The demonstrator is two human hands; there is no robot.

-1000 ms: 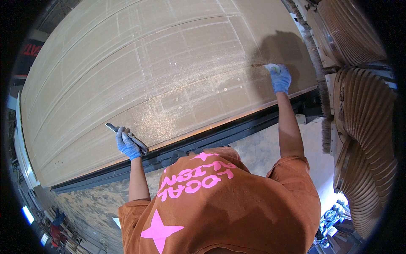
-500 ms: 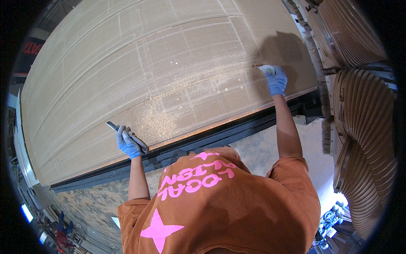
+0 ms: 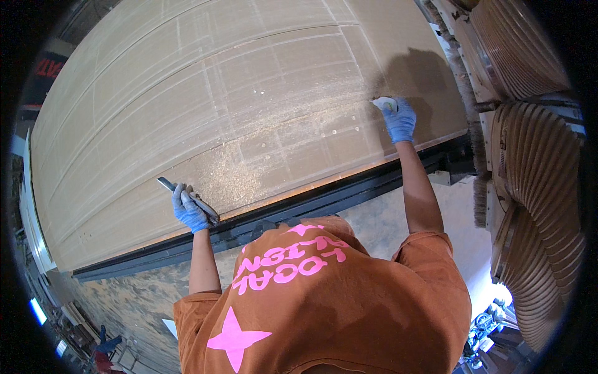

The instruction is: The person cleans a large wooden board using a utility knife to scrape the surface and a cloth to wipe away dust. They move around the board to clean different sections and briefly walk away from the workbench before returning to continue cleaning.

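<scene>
A large tan board (image 3: pixel 205 81) scored with cut grooves lies on a dark-framed machine bed, with sawdust (image 3: pixel 249 168) strewn near its front edge. My left hand (image 3: pixel 189 210), in a blue glove, grips a slim metal tool (image 3: pixel 187 198) at the board's near edge. My right hand (image 3: pixel 398 119), also in a blue glove, reaches out over the right part of the board and holds a small white object (image 3: pixel 382 103) against the surface. My orange shirt fills the lower middle of the view.
The dark metal rail (image 3: pixel 299 209) of the bed runs along the board's near edge. Curved ribbed wooden pieces (image 3: pixel 536 206) are stacked at the right. A dusty floor (image 3: pixel 124 299) shows below the rail at the left.
My right hand has slid a little to the left and toward me along the board with the white object. My left hand has stayed at the front edge.
</scene>
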